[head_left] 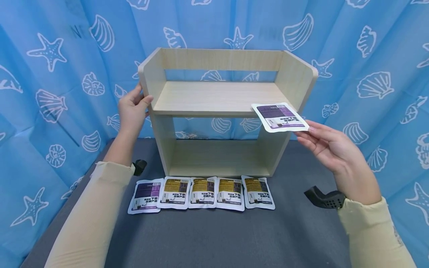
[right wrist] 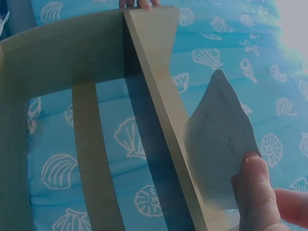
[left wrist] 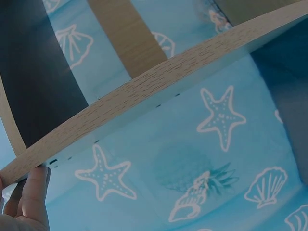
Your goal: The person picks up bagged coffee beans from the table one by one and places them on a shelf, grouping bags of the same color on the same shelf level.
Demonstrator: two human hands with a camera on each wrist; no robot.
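A small two-tier wooden shelf (head_left: 214, 97) stands upright in the head view. My left hand (head_left: 131, 113) grips the edge of its left side panel, thumb on the front; the left wrist view shows fingers (left wrist: 34, 199) against that panel (left wrist: 115, 98). My right hand (head_left: 340, 154) pinches a flat white-and-purple pouch (head_left: 281, 117) by its near right corner. The pouch is held at upper-board height, by the right end of the board; whether it touches the wood I cannot tell. Its plain back (right wrist: 221, 139) faces the right wrist camera.
On the dark grey table (head_left: 207, 238), a row of pouches lies before the shelf's foot: a purple one (head_left: 146, 196) at left, then several gold-and-white ones (head_left: 202, 192). A blue curtain (head_left: 352, 48) with white shell prints hangs behind and at both sides.
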